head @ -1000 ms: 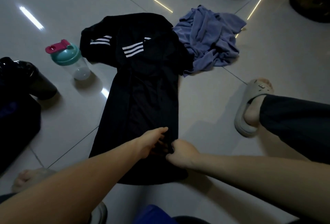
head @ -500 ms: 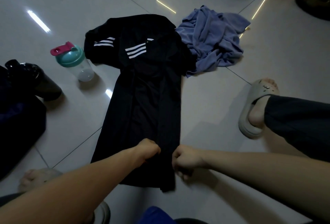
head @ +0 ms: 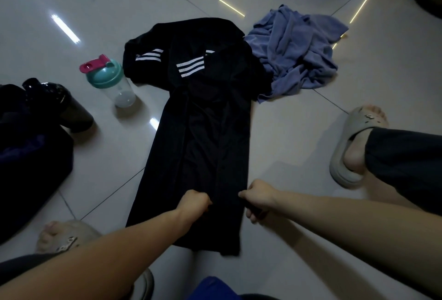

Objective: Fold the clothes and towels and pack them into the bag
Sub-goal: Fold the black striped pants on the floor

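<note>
A dark fabric bag slumps at the far left of a glossy pale tiled floor, with a glossy black bottle close against it and, a little to the right, a clear plastic shaker bottle with a teal lid and pink flip cap. At centre a long black sports garment with white triple stripes lies on the tiles, narrowed into a lengthwise strip, its striped upper end farthest from the person and its hem nearest. The person's left hand is balled tight on the cloth near the hem, fingers curled into the fabric; the right hand, near it, has its fingers hooked round the strip's right edge, pinching the cloth. Farther back, touching the garment's upper right side, a crumpled lavender-blue towel sits unfolded in a heap. At right, a foot in a pale grey rubber slide sandal rests on the floor beside a dark trouser leg
</note>
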A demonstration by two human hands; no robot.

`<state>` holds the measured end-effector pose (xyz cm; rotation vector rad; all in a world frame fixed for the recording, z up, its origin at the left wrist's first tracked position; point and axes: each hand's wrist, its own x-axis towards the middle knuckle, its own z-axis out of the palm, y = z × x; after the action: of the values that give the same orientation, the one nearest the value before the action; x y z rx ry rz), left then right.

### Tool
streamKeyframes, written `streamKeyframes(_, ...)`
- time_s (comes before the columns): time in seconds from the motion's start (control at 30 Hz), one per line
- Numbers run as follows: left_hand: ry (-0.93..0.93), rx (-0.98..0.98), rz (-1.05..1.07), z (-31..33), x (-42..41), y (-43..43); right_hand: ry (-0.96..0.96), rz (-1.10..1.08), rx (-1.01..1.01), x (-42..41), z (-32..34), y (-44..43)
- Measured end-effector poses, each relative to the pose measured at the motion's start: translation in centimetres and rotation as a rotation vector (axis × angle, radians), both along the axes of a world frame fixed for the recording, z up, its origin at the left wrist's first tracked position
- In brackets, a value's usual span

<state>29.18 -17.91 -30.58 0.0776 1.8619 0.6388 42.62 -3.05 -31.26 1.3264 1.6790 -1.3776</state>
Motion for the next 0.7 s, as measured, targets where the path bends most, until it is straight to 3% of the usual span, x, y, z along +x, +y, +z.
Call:
streamKeyframes(0.1, -0.09, -0.021, -0.049, 0.5, 0.5, -0.2, 0.024, 0.163, 0.121, -0.7, 0.5, 0.4)
streamKeyframes(0.23, 0.033, -0.009, -0.257, -0.1, 1.4, -0.2, 0.14, 0.809, 0.583, -2.4, 2.3, 1.3)
streamKeyframes(0.33, 0.031, 0.018, -0.259, 0.7, 1.3, -0.1, 0.289, 1.225, 0.628, -4.9, 3.6, 1.3)
streamKeyframes(0.4, 0.009, 0.074, -0.239, 1.7, 0.9, 0.0, 0.299, 1.376, 0.578, -6.7, 4.3, 0.6)
streamKeyframes(0.5, 0.007, 0.089, -0.245, 2.9, 0.3, 0.0, 0.089, 1.397, 0.36, -8.1, 5.5, -0.2)
streamKeyframes(0.6, -0.017, 0.087, -0.117, 3.2, -0.4, 0.2, -0.155, 1.326, 0.217, -10.3, 6.5, 0.6)
streamKeyframes(0.7, 0.017, 0.064, -0.067, 2.7, -1.0, 0.6, -0.263, 1.24, 0.096, -13.6, 6.3, 2.1)
